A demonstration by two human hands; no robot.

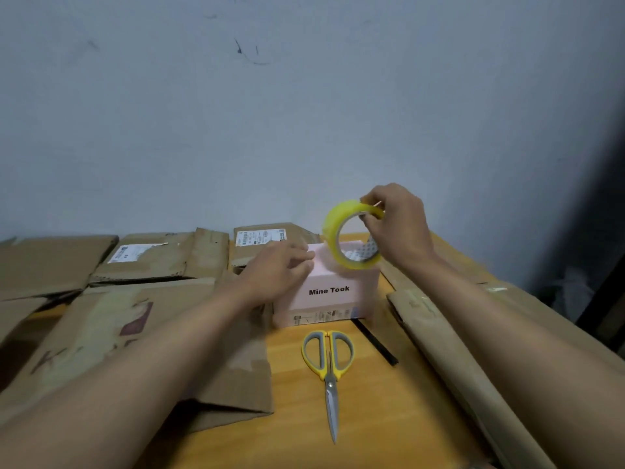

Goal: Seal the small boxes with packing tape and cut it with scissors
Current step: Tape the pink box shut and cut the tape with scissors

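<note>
A small pink box (pixel 333 292) printed "Mine Took" stands on the wooden table (pixel 372 401). My right hand (pixel 397 225) grips a yellow roll of packing tape (pixel 333 238) and holds it upright just above the box's top. My left hand (pixel 280 269) rests on the box's upper left edge, fingers fairly straight, seeming to press the tape's end there. Yellow-and-grey scissors (pixel 328 363) lie closed on the table in front of the box, blades pointing toward me.
Flattened brown cardboard (pixel 135 333) covers the table's left side, with labelled cartons (pixel 148 255) along the back wall. More folded cardboard (pixel 456 350) lies on the right. A black strip (pixel 375 340) runs beside the box. The table's right edge drops off at the far right.
</note>
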